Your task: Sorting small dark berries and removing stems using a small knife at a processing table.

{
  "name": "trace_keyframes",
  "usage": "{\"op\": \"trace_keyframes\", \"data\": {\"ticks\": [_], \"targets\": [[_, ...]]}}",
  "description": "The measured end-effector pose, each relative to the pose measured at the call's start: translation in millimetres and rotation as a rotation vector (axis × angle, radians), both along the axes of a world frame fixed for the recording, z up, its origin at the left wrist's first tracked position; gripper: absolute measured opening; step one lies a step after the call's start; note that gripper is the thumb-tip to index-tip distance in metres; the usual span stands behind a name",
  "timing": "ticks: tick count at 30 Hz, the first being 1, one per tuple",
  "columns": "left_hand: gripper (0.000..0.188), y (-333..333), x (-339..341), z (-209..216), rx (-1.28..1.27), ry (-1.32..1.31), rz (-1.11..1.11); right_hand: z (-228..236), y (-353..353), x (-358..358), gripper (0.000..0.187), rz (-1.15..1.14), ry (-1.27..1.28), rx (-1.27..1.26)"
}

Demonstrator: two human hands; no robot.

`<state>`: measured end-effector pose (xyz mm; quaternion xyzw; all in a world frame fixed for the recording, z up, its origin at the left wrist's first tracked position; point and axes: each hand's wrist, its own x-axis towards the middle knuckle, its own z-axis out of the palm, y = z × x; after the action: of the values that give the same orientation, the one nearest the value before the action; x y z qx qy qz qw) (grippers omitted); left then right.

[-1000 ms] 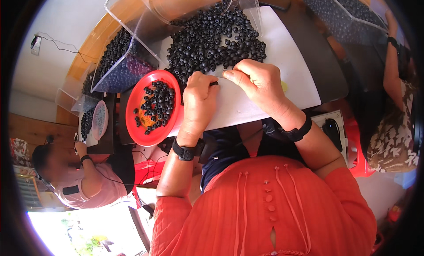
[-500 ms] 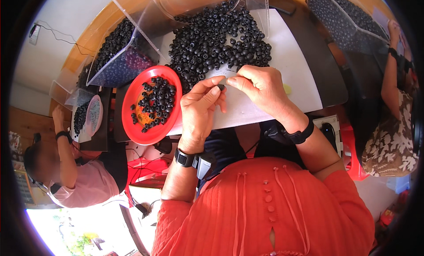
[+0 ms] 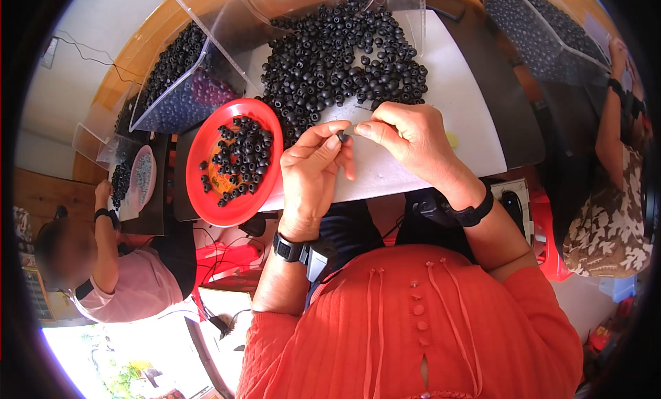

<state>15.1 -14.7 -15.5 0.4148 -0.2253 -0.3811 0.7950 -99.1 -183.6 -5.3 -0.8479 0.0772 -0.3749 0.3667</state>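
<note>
My left hand (image 3: 308, 175) is closed, with thumb and index finger pinching a small round black bead-like piece (image 3: 343, 135). Close to its right, my right hand (image 3: 413, 139) pinches thumb against fingers; whatever is between those fingertips is too small to make out. Both hands are over the white board (image 3: 461, 99). Beyond them spreads a large heap of black pieces (image 3: 323, 61), many showing a round hole. By my left hand, a red plate (image 3: 231, 217) holds more of these pieces on its orange-patterned middle.
A clear plastic bin (image 3: 180, 110) of black pieces stands at the far left, and another bin (image 3: 544, 44) at the far right. One person (image 3: 138, 282) works at the left beside a pale plate (image 3: 143, 179); a second person (image 3: 606, 213) sits at the right.
The tips of my two hands have drawn slightly apart, and the black piece shows more plainly in my left fingers. The left co-worker's hand has shifted a little.
</note>
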Motion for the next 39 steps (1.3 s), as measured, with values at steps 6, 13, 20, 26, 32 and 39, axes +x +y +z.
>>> {"op": "trace_keyframes", "data": {"ticks": [6,13,20,26,32,39], "targets": [[0.032,0.5,-4.3,-0.2,0.039,-0.093,0.02,1.1,-0.4,-2.9,0.031,0.027,0.005,0.013],[0.03,0.8,-6.6,-1.0,0.031,-0.098,0.047,0.6,-2.4,-4.9,0.021,0.069,0.019,0.0],[0.027,0.5,-5.5,-1.7,0.002,-0.094,0.046,-3.0,-2.2,-3.5,0.021,0.078,0.014,-0.016],[0.025,-0.3,-4.8,-2.3,-0.018,-0.078,0.041,-8.7,-0.7,1.4,0.042,0.028,-0.058,-0.048],[0.024,0.6,-1.9,-5.3,-0.026,-0.069,0.017,-8.6,0.3,0.5,0.042,0.037,-0.053,-0.098],[0.026,-1.0,-4.5,-2.9,-0.042,-0.063,0.037,-0.7,0.3,-2.9,0.031,0.018,-0.059,0.018]]}}
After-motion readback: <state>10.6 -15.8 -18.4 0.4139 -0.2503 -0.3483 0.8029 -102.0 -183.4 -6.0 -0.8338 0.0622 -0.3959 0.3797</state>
